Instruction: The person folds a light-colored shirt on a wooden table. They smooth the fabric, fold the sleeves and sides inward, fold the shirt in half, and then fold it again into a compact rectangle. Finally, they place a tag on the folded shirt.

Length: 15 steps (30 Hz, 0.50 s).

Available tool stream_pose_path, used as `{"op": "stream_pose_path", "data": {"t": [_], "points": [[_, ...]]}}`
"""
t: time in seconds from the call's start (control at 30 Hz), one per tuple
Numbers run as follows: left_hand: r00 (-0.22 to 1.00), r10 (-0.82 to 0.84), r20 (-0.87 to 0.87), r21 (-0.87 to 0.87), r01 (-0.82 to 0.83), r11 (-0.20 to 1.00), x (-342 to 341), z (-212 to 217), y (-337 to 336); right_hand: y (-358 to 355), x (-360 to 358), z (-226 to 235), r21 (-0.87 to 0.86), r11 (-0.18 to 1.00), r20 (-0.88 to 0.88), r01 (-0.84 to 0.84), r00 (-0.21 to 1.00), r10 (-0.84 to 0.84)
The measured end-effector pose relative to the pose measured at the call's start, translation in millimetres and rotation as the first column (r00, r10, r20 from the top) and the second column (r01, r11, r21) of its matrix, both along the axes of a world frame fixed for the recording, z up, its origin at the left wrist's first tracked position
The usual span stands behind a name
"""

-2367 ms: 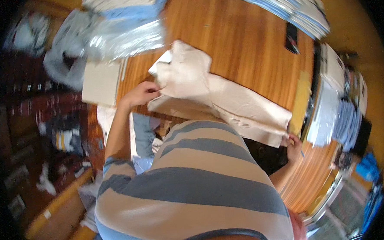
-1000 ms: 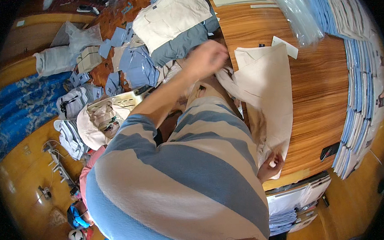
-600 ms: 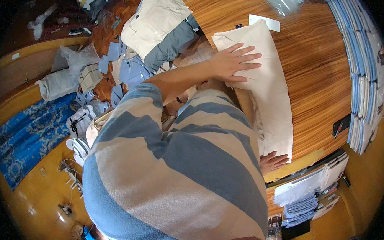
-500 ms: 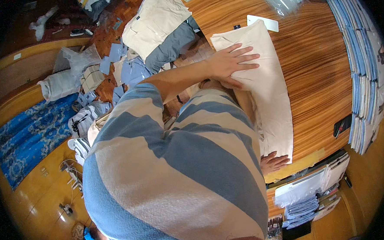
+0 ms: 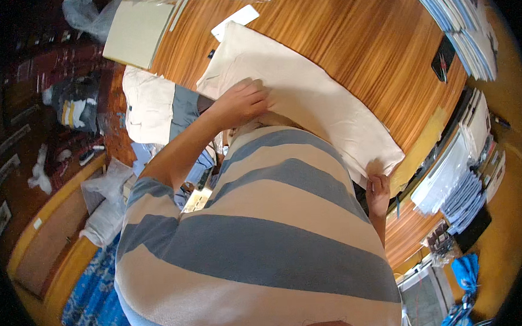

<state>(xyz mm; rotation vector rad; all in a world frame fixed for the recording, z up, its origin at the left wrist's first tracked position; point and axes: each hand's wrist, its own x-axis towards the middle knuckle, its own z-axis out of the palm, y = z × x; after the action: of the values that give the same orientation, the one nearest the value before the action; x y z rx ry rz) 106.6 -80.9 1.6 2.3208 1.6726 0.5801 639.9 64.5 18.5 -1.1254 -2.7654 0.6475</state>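
Note:
A cream-coloured garment (image 5: 305, 96) lies folded into a long strip on the wooden table (image 5: 360, 34). My left hand (image 5: 240, 102) presses flat on its near edge toward the left end. At the strip's right end my right hand (image 5: 378, 186) pinches the cloth's corner, fingers closed on it. My striped shirt fills the lower middle of the view and hides the strip's near edge between the hands.
A white card (image 5: 234, 21) and a beige flat box (image 5: 137, 32) lie past the garment's left end. Stacked blue-and-white packets (image 5: 460, 22) line the table's far right, with a dark phone (image 5: 444, 59). Piles of clothes (image 5: 152, 107) lie on the floor at left.
The view has swung round, so the table now runs across the top. My left hand has slid along the cloth toward its near edge; my right hand still holds the same corner.

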Motion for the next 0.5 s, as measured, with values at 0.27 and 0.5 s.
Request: {"op": "stream_pose_path", "data": {"t": [0.27,0.5], "points": [[0.999,0.039,0.016,-0.298,-0.033,0.954,-5,1,9,9,-20,18,0.133,0.991,0.021,0.013,1.000,-0.016],[0.961,0.195,-0.196,-0.185,-0.232,0.955,9,3,66,40,-76,-43,0.342,0.864,0.128,0.371,0.892,-0.433]]}}
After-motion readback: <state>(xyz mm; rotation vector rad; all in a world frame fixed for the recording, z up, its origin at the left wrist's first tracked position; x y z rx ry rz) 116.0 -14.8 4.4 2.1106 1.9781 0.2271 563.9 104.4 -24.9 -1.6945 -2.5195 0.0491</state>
